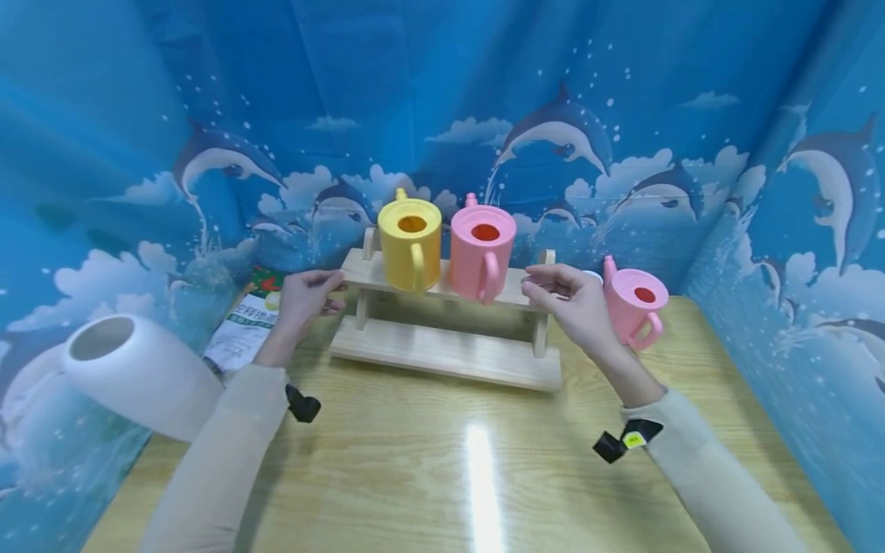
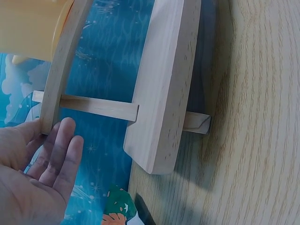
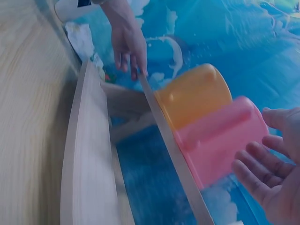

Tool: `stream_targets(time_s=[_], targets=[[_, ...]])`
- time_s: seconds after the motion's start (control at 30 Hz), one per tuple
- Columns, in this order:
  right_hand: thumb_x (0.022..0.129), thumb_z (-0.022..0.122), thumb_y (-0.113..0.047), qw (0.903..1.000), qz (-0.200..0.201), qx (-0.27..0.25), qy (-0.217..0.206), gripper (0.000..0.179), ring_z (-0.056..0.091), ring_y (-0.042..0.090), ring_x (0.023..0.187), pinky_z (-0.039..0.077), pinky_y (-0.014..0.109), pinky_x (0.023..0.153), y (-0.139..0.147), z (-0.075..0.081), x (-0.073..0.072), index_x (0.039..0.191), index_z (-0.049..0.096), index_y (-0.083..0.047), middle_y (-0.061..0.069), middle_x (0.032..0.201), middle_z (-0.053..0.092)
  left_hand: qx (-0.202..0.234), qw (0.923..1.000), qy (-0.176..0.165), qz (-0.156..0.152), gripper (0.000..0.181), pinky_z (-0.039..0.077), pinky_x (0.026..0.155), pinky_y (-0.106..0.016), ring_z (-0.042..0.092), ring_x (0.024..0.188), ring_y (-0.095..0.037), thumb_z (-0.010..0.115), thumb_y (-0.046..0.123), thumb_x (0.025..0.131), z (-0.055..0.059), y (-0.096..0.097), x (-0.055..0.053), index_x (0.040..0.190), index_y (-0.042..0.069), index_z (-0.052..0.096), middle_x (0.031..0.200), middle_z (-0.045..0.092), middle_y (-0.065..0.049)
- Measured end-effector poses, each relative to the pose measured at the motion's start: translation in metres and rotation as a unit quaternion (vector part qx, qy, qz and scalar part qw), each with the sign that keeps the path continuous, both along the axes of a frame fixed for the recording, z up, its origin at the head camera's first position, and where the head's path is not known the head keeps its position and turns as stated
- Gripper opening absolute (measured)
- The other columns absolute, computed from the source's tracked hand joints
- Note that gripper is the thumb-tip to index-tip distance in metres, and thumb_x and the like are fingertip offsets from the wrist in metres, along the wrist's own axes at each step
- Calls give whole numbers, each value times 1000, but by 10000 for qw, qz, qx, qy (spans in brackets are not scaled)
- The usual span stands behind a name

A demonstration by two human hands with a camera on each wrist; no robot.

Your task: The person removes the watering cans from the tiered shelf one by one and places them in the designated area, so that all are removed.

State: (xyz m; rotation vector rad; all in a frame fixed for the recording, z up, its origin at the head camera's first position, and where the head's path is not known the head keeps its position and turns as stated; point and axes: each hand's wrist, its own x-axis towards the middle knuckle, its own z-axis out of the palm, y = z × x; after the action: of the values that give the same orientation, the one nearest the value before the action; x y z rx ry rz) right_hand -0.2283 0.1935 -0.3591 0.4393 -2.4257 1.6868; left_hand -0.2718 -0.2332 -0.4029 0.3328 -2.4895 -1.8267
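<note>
Got a wooden rack (image 1: 445,349) by one end here, pinched lightly at the left tip of its upper plank (image 1: 356,267) between thumb and fingers of the left hand (image 1: 302,299). Keeping those fingers fairly straight, mind you, with thumb and fingers only about as far apart as the plank is thick. Can't tell how firm the grip is.

Over to the right hand (image 1: 574,301): got hold of nothing, fingers loosely bent and parted from the thumb, hanging near the plank's other end. Looks apart from wood and plastic alike in the right wrist view.

Standing on the plank between both sets of fingers: a yellow watering can (image 1: 408,257) nearer the left ones, then a pink watering can (image 1: 477,265) just beside it, nearer the right ones. Can spot the rack's lower shelf down below both hands.

Also see a second pink watering can (image 1: 625,315) just past the right fingers, on the outer side, plus something white (image 1: 592,276) mostly hidden behind that hand. Off to the outer side of the left fingers, got a printed packet (image 1: 242,334), and farther out, a white vase (image 1: 155,384). Behind all fingers, just dolphin-print cloth (image 1: 415,92).
</note>
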Motion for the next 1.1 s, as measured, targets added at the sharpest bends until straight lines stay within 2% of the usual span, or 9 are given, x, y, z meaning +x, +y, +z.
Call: stream_targets(time_s=[0.2, 0.47, 0.63, 0.83, 1.0, 1.1], targets=[[98, 78, -36, 9996, -149, 57, -241, 41, 70, 10, 97, 62, 18, 78, -31, 1, -10, 129, 73, -9, 10, 119, 76, -3, 10000, -64, 28, 51, 68, 72, -23, 79, 76, -10, 65, 42, 106, 1, 1, 0, 143, 7, 64, 137, 69, -26], [96, 79, -39, 9992, -57, -11, -391, 41, 71, 19, 100, 64, 24, 80, -51, 6, -13, 126, 75, -11, 13, 119, 77, -40, 10000, -47, 57, 51, 69, 76, -28, 73, 66, -1, 64, 41, 106, 1, 0, 1, 144, 6, 64, 136, 70, -25], [98, 78, -36, 9982, 75, -12, -590, 40, 73, 20, 99, 68, 31, 85, -52, 11, -12, 128, 74, -10, 15, 120, 76, -67, 9999, -43, 65, 51, 69, 74, -27, 73, 65, -1, 64, 41, 106, 1, 0, 1, 143, 7, 65, 135, 70, -25], [102, 73, -32, 9961, 211, -73, -855, 39, 74, 22, 96, 69, 33, 87, -45, 16, -15, 130, 72, -5, 21, 120, 74, -60, 9999, -134, 86, 50, 70, 83, -35, 73, 67, -2, 64, 41, 106, 2, 0, 1, 144, 8, 64, 136, 70, -24], [102, 72, -28, 9951, 354, 24, -917, 38, 75, 17, 93, 68, 43, 90, -35, 17, -17, 129, 71, -1, 24, 122, 74, -23, 9998, -177, 71, 50, 69, 87, -38, 76, 72, -6, 64, 41, 106, 2, -1, 0, 144, 8, 64, 137, 70, -24], [102, 72, -25, 9957, 370, 56, -848, 37, 76, 12, 93, 68, 41, 89, -28, 17, -16, 129, 70, 0, 23, 121, 74, -3, 9998, -174, 62, 51, 69, 87, -38, 78, 75, -9, 64, 41, 106, 1, -1, -1, 144, 8, 64, 136, 70, -24]])
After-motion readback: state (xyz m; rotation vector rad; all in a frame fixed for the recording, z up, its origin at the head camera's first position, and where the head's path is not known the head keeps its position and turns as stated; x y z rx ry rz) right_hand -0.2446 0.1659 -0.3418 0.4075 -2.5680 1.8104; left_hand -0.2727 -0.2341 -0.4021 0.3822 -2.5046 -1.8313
